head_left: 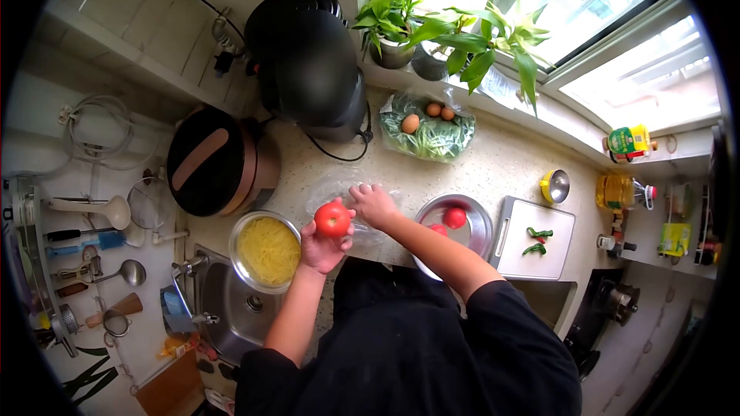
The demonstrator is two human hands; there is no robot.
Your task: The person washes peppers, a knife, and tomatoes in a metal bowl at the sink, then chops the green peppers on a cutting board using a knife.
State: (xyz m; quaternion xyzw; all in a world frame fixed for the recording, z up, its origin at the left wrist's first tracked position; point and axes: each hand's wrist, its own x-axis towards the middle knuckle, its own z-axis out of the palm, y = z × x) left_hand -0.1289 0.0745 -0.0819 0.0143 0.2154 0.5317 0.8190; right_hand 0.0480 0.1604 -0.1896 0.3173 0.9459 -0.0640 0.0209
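Note:
In my left hand (322, 250) rests a red tomato (332, 219), held up above the counter's front edge. My right hand (373, 206) lies over a crumpled clear plastic bag (351, 185), just right of the tomato; its fingers are bent, and whether they pinch the bag is hard to make out. A metal bowl (482, 223) with red tomatoes (455, 218) in it stands to the right, partly behind my right forearm. On the left, another metal bowl (233, 250) holds yellow shreds (268, 251).
A sink (239, 323) lies at the lower left. A rice cooker (208, 162) and a black appliance (308, 69) stand behind. Eggs (410, 123) sit on bagged greens (439, 140). A white cutting board (551, 227) bears green peppers (533, 249); a small bowl (559, 185) stands behind it.

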